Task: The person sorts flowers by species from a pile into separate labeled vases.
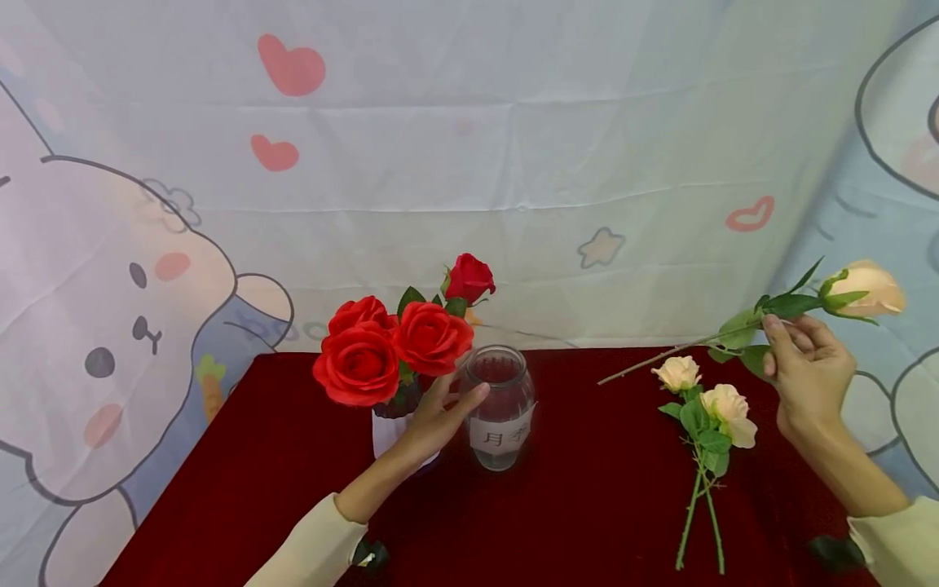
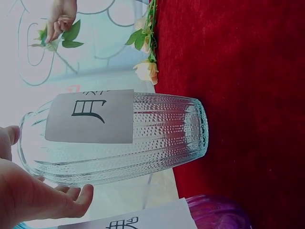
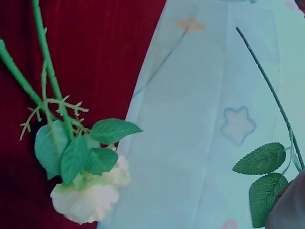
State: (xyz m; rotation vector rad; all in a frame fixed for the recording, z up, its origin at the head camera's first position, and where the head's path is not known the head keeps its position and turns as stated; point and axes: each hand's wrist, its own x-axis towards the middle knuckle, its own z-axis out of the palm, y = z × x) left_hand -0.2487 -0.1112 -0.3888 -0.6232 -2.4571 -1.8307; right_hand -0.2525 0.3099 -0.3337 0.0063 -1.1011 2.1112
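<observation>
My left hand (image 1: pixel 443 416) is at the upper part of a clear glass vase (image 1: pixel 501 444), thumb on the near side and fingers around the side next to the red roses. The ribbed vase stands upright with a white paper label (image 2: pixel 93 117) bearing dark characters. Out to the right, my right hand (image 1: pixel 814 375) pinches the stem of a pale peach rose (image 1: pixel 866 289) just below its leaves. The bloom points right, and the bare stem end (image 3: pixel 262 69) slopes down to the left. In the left wrist view, this rose and the right hand (image 2: pixel 62 19) appear far off.
Red roses (image 1: pixel 359 363) stand in a purple vase (image 2: pixel 217 212) with a white label, close left of the clear one. Two more peach roses (image 1: pixel 726 408) lie on the dark red cloth (image 1: pixel 587 505), stems toward me. A printed curtain (image 1: pixel 440 163) hangs behind.
</observation>
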